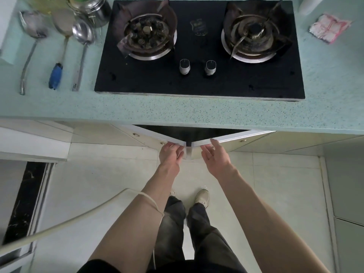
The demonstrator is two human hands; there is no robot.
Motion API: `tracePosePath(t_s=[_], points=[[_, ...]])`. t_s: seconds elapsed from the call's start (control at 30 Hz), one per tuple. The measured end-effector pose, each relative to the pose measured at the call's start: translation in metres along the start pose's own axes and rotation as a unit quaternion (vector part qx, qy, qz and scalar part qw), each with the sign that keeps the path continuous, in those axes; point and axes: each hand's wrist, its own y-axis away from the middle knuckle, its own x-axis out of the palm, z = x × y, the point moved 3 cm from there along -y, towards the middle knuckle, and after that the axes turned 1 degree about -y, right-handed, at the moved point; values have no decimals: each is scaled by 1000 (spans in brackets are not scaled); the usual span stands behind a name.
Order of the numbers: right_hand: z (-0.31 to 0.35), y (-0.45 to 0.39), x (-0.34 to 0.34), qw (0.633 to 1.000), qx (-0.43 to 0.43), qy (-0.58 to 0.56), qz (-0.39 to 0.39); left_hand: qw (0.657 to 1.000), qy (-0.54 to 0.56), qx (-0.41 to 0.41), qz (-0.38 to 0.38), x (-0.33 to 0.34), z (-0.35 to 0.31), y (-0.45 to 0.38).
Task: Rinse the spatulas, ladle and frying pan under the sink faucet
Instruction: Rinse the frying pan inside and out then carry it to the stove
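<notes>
Fingers (pixel 178 147) on cabinet doors (pixel 204 141); utensils' (pixel 65 48) handles seemingly point nearward

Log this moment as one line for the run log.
left hand on left cabinet door | right hand on right cabinet door | doors ajar | three utensils on counter

Speckled pale-green countertop (pixel 197 113), black stove (pixel 199 79), blue-handled spatula (pixel 59 50), pink-and-white checked cloth (pixel 329 28), white cabinet doors (pixel 157 137).
</notes>
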Motion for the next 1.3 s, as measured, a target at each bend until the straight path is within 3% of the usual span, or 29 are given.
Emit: tracePosePath(t_s=[0.2,0.33,0.57,0.77,0.93,1.1,1.23,1.3], points=[[-16,15,-32,984,-52,137,-100,995,-74,13,-64,-34,11,17],[-27,26,-59,928,-124,298,-186,979,-179,32,-94,-52,9,23],[-31,56,-88,869,-163,401,-240,922,-357,81,-122,-105,4,39],[-31,72,-112,801,-208,501,-252,836,-519,106,-147,-156,-7,56],[-27,72,-152,685,-223,645,-254,762,-618,126,-146,-188,-20,68],[-14,93,-181,645,-247,670,-272,707,-666,150,-184,-227,-32,66],[-19,102,-203,590,-249,716,-278,671,-679,218,-204,-261,-37,63],[-26,101,-216,587,-247,722,-272,650,-693,242,-196,-275,-36,61]])
